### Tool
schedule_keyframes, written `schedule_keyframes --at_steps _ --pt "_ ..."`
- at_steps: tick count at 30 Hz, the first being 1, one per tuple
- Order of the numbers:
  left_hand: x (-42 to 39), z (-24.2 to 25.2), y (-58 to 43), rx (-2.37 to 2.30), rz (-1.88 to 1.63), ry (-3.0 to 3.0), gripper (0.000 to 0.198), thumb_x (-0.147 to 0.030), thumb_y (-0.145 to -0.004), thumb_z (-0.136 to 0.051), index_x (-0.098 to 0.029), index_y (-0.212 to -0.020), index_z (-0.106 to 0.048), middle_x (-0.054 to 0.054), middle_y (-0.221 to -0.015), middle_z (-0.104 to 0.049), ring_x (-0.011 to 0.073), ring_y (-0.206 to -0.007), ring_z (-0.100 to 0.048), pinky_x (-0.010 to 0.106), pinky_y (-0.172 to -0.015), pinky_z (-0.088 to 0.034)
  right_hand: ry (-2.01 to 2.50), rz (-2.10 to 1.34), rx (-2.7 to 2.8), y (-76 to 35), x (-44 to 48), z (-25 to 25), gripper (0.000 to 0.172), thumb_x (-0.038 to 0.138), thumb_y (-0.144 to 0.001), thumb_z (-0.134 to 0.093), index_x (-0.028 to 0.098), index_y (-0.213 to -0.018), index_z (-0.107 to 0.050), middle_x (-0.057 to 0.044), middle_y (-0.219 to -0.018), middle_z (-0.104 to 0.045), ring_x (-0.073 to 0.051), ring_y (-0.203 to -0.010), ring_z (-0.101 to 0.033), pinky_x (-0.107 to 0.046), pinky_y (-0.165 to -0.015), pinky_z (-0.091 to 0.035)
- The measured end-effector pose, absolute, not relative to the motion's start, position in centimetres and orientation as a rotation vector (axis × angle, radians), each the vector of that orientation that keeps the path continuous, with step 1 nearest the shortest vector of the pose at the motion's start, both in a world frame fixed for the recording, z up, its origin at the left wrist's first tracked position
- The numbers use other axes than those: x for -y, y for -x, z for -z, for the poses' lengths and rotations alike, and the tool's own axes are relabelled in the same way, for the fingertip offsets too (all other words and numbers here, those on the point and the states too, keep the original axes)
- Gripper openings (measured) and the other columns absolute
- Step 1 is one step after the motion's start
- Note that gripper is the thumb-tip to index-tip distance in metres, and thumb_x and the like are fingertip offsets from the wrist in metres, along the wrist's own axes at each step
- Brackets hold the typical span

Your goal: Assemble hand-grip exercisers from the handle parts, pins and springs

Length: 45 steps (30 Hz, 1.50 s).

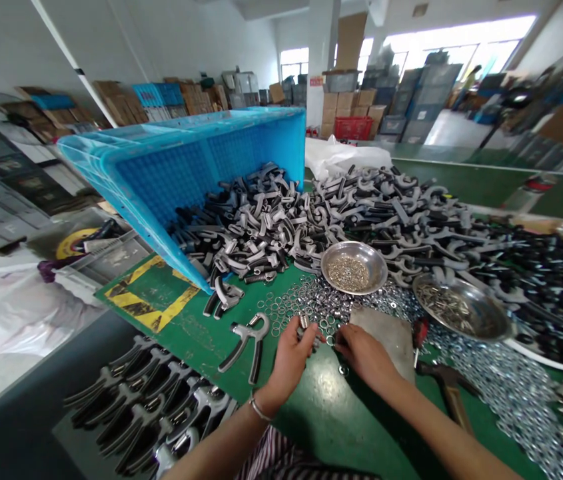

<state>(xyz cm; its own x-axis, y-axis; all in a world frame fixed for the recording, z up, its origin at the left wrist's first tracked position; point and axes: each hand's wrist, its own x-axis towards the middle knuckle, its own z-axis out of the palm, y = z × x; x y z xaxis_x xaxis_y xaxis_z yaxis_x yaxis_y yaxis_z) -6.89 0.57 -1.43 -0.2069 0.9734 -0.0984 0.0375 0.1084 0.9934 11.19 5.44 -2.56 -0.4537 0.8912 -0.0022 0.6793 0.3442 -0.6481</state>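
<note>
My left hand [294, 353] is closed around a small metal coil spring [304, 321], whose coils show above the fingers. Close beside it, my right hand [364, 353] has its fingers pinched together, with a thin metal ring [330, 340] at the fingertips. Below the right fingers a small washer [343, 370] lies on the green tabletop [321, 413]. Loose metal rings [278, 310] are scattered just beyond both hands. To the left of my left hand lies a grey and black hand gripper [248, 343] with its two handles spread.
A blue crate [131, 193] tipped on its side spills grey handles [271, 227]. Two metal bowls of small parts [354, 268] [461, 307] stand behind my hands. A metal plate [386, 333], a screwdriver [420, 332] and a hammer [448, 383] lie right. Assembled hand grippers [151, 407] fill the lower left.
</note>
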Motion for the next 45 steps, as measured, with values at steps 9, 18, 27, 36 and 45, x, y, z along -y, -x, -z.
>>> schedule_keyframes --at_steps 9,18,27,36,45 --pt "-1.1 0.2 2.3 -1.290 -1.180 -1.496 0.026 -0.038 -0.102 -0.040 -0.018 -0.100 -0.056 0.006 -0.098 -0.060 0.0172 -0.091 -0.055 0.030 -0.088 -0.044 1.094 -1.787 1.115 -14.7 -3.3 1.6 0.030 0.044 -0.080 -0.076 0.019 -0.093 -0.067 -0.002 -0.079 -0.070 -0.016 -0.071 -0.065 -0.033 -0.073 -0.053" --pt "-1.3 0.0 -0.7 -1.418 -1.009 -1.662 0.026 -0.040 -0.102 -0.038 -0.018 -0.105 -0.052 0.009 -0.104 -0.057 0.0208 -0.099 -0.054 0.037 -0.095 -0.042 0.909 -1.979 1.084 -17.5 -2.7 1.2 0.029 0.041 -0.083 -0.076 0.018 -0.095 -0.065 -0.001 -0.078 -0.069 -0.014 -0.071 -0.064 -0.029 -0.074 -0.049" --pt "-0.9 -0.9 -2.2 -1.452 -1.043 -1.534 0.030 -0.042 -0.102 -0.036 -0.017 -0.104 -0.052 0.010 -0.102 -0.060 0.0200 -0.095 -0.057 0.036 -0.092 -0.045 1.143 -0.969 1.781 -18.3 -1.3 0.4 0.018 0.035 -0.093 -0.062 0.020 -0.102 -0.064 -0.007 -0.092 -0.072 -0.022 -0.083 -0.068 -0.038 -0.078 -0.055" --pt "-0.1 -1.9 -2.2 -1.413 -1.097 -1.524 0.027 -0.043 -0.099 -0.041 -0.020 -0.100 -0.056 0.007 -0.096 -0.066 0.0201 -0.091 -0.062 0.033 -0.086 -0.049 0.962 -0.260 2.200 -17.6 -0.4 -0.6 0.035 0.025 -0.102 -0.045 0.016 -0.135 -0.051 -0.014 -0.112 -0.071 -0.023 -0.096 -0.066 -0.038 -0.085 -0.056" --pt "-3.2 -0.3 -3.1 -1.306 -0.999 -1.278 0.048 -0.064 -0.087 -0.049 -0.018 -0.085 -0.062 0.006 -0.081 -0.067 0.0196 -0.074 -0.063 0.030 -0.070 -0.053 2.110 -0.240 1.980 -34.8 -5.3 0.1 0.029 0.023 -0.102 -0.039 0.015 -0.119 -0.061 -0.016 -0.115 -0.064 -0.025 -0.108 -0.060 -0.042 -0.096 -0.047"
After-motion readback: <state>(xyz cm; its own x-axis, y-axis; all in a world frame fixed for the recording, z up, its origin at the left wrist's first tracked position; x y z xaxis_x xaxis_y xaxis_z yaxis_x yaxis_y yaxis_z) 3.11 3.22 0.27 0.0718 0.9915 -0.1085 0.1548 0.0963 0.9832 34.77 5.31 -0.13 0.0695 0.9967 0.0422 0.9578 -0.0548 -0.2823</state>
